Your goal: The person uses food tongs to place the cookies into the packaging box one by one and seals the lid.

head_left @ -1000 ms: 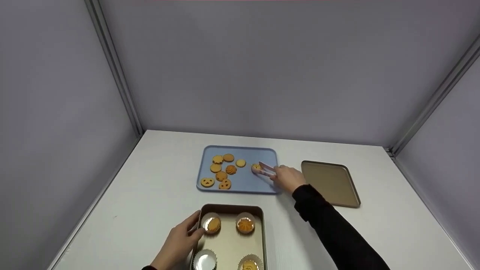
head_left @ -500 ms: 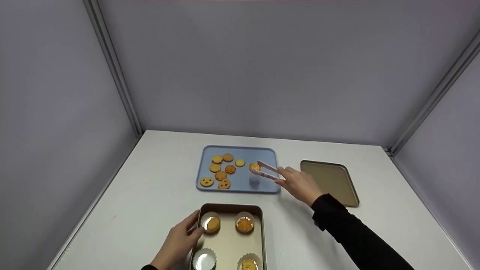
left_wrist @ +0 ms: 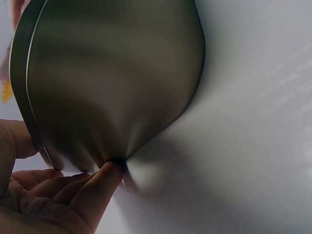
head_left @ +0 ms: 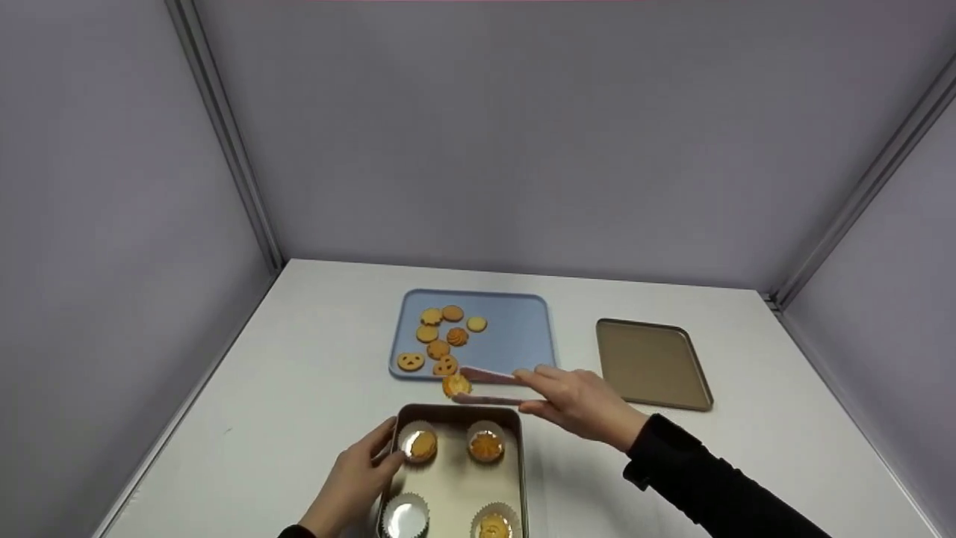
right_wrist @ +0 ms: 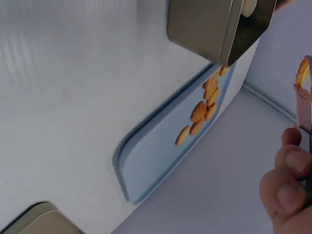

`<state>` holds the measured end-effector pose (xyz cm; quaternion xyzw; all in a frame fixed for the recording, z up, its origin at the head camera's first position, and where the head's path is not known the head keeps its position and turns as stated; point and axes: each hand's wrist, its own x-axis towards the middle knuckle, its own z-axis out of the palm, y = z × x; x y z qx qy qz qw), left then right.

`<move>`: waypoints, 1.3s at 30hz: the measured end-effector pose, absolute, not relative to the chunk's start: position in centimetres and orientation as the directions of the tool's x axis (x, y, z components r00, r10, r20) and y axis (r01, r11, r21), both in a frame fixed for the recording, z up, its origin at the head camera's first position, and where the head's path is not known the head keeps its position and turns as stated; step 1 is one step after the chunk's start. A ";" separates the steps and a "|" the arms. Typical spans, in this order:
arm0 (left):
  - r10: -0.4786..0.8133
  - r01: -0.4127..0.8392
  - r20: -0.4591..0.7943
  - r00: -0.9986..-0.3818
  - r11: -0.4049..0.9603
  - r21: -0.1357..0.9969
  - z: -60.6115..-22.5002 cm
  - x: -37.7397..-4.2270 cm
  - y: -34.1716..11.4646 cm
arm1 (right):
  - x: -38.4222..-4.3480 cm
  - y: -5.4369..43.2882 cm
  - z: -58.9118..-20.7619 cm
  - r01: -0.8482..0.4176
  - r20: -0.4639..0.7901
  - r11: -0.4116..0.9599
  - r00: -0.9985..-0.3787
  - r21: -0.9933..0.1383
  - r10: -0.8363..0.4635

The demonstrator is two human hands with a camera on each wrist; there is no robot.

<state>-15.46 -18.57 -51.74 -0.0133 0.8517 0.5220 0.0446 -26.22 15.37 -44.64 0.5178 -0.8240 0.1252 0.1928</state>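
Note:
My right hand [head_left: 586, 407] grips pink tongs [head_left: 489, 375], which pinch a round golden cookie [head_left: 455, 385] between their tips. In the right wrist view the cookie [right_wrist: 302, 73] is held up in the air. Below it is a deep gold-brown rectangular tin [head_left: 463, 489], its far rim close to the tongs. My left hand [head_left: 357, 478] holds the tin's left wall, thumb at the rim and fingers outside; the left wrist view shows this grip on the wall [left_wrist: 117, 73]. Inside are paper cups: three bear cookies, while the near-left cup [head_left: 405, 517] has none.
A blue tray [head_left: 515, 340] lies behind the tin, with several cookies [head_left: 457, 336] on its left half. To the right is a flat brown lid-like tray [head_left: 653, 362]. Grey panels [head_left: 523, 134] enclose the white table [head_left: 299, 359] at the back and sides.
My right hand has lifted the cookie with the tongs off the blue tray's right side and carried it left and nearer, toward the tin. My left hand has stayed on the tin.

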 end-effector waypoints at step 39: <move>0.000 -0.102 -0.117 -0.993 0.490 0.866 -51.8 -15.9 -18.5 | -20.6 10.1 -46.6 -0.981 0.278 0.186 -0.165 0.052 -0.946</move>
